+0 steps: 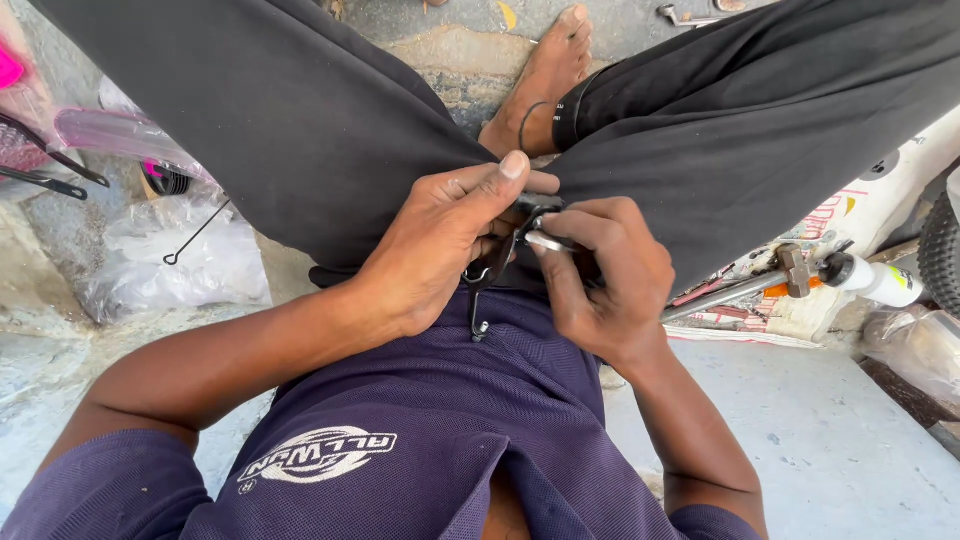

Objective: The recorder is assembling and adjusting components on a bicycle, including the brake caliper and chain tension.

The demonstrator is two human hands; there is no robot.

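Observation:
My left hand (440,240) grips a small black metal bracket (480,295) over my lap, thumb up against its top. A thin arm of the bracket hangs down below my fingers. My right hand (605,275) pinches a short silver bolt or pin (548,241) and presses it against the top of the bracket. Both hands touch each other above my purple shirt and black trousers. Most of the bracket is hidden by my fingers.
A hammer (760,285) lies on printed sacking at the right, beside a white bottle (885,283). A tyre edge (940,255) shows far right. Clear plastic bags (180,250), a thin black spoke-like rod (197,236) and pink parts lie at the left. My bare foot (545,80) rests on the concrete ahead.

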